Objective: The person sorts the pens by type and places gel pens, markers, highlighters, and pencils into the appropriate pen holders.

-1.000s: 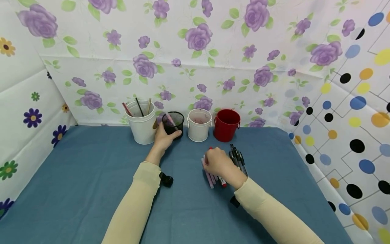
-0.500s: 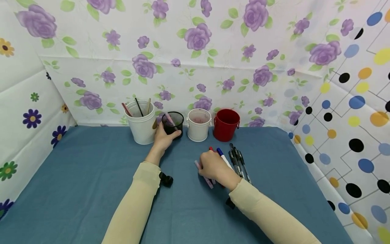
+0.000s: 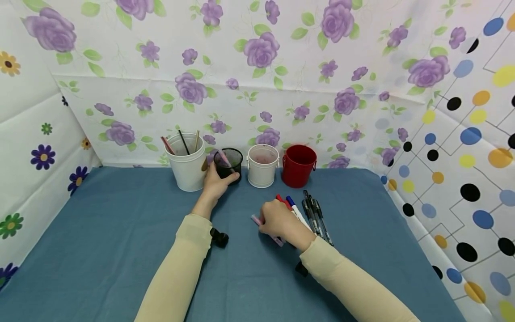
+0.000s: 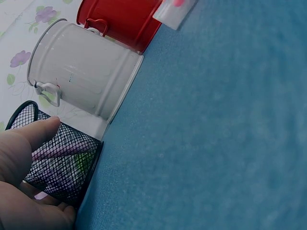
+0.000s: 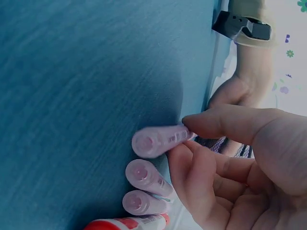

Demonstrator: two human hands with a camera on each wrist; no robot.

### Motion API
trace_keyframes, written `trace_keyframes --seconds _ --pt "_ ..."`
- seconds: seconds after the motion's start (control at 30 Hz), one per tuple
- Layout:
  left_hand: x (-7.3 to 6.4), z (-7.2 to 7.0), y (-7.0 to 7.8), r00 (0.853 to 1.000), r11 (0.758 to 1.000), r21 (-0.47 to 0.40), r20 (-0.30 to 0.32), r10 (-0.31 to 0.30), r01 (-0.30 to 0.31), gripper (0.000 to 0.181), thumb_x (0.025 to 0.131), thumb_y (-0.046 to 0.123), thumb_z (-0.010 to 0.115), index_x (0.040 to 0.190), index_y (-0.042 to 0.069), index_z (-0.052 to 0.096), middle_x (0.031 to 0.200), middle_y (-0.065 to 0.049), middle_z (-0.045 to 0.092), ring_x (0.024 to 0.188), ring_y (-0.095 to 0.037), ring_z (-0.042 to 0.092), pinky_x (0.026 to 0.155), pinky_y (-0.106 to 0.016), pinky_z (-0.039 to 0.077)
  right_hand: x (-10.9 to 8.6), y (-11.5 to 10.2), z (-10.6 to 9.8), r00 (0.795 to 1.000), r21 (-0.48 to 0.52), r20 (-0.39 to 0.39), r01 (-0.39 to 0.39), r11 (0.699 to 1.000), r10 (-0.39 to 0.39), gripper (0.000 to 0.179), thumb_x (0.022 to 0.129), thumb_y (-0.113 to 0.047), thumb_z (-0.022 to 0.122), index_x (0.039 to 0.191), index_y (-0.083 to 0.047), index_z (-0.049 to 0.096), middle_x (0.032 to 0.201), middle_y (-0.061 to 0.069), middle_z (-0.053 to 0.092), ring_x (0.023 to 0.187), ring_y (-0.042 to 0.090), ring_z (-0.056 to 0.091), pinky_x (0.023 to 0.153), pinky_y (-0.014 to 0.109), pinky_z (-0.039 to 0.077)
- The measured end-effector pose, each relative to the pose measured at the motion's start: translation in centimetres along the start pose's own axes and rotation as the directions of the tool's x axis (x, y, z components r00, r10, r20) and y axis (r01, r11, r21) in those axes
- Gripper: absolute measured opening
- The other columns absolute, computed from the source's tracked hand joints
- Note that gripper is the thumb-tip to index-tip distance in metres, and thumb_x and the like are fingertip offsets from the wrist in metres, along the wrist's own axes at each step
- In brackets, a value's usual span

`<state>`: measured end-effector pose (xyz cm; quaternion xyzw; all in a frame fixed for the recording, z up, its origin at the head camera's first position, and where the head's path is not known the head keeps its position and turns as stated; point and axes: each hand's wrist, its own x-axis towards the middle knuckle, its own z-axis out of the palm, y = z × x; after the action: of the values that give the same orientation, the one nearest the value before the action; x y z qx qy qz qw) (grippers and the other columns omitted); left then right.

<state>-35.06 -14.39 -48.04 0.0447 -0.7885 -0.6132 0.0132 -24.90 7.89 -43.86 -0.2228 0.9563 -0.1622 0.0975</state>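
My left hand (image 3: 215, 182) grips the side of a black mesh pen cup (image 4: 67, 153), thumb on the near side and fingers round the other. One pink marker (image 3: 224, 156) leans inside that cup. Over the middle of the table, my right hand (image 3: 279, 221) pinches another pink marker (image 5: 160, 140) between thumb and fingertips. In the right wrist view, two more pink markers (image 5: 144, 173) lie just beside the pinched one, and a red-and-white marker (image 5: 129, 223) lies past them. A red-capped marker (image 3: 281, 199) and a blue-capped one (image 3: 297, 209) show beyond my right hand.
Several black pens (image 3: 314, 214) lie right of the markers. Along the back wall stand a tall white bucket (image 3: 187, 172) with several sticks, a small white bucket (image 3: 263, 172) and a red bucket (image 3: 297, 172). Blue cloth (image 3: 120, 250) covers the table.
My right hand has slid a little left with the pink marker, drawing it away from the others. The red- and blue-capped markers are now more exposed. My left hand has stayed at the mesh cup.
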Motion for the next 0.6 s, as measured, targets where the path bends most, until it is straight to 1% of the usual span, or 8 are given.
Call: trace_keyframes --seconds 0.2,0.37,0.5,0.6 --pt "0.0 0.0 0.0 1.000 1.000 -0.006 0.001 0.008 -0.008 0.099 0.096 0.030 0.081 0.170 0.013 0.018 0.174 -0.017 0.023 0.161 -0.034 0.021 0.129 -0.051 0.023 0.1 0.2 -0.5 0.999 0.054 0.012 0.040 0.998 -0.041 0.017 0.089 -0.014 0.085 0.077 -0.012 0.074 0.068 -0.001 0.063 0.057 0.014 0.060 0.054 0.028 0.052" --pt "0.1 0.0 -0.1 1.000 1.000 -0.007 -0.006 0.011 -0.011 0.098 0.096 0.029 0.081 0.170 0.014 0.019 0.174 -0.016 0.023 0.161 -0.034 0.020 0.130 -0.051 0.022 0.3 0.4 -1.1 0.999 0.088 -0.003 0.044 0.995 -0.044 0.008 0.091 -0.015 0.083 0.086 -0.012 0.077 0.073 -0.001 0.067 0.062 0.013 0.061 0.056 0.028 0.053" --pt "0.2 0.0 -0.2 1.000 1.000 -0.003 -0.009 0.010 -0.010 0.098 0.095 0.029 0.081 0.170 0.014 0.020 0.174 -0.016 0.024 0.161 -0.034 0.021 0.129 -0.051 0.022 0.4 0.3 -1.7 0.999 0.138 -0.018 0.050 0.989 -0.048 0.006 0.092 -0.014 0.082 0.092 -0.009 0.078 0.074 0.000 0.070 0.059 0.011 0.063 0.056 0.027 0.055" --pt "0.2 0.0 -0.2 1.000 1.000 0.004 -0.007 0.005 -0.005 0.100 0.095 0.031 0.081 0.171 0.015 0.018 0.175 -0.016 0.022 0.161 -0.034 0.019 0.130 -0.050 0.022 0.5 0.3 -2.2 0.998 0.161 -0.036 0.064 0.985 -0.058 0.004 0.092 -0.012 0.081 0.092 -0.010 0.077 0.074 0.000 0.072 0.056 0.010 0.064 0.055 0.027 0.056"
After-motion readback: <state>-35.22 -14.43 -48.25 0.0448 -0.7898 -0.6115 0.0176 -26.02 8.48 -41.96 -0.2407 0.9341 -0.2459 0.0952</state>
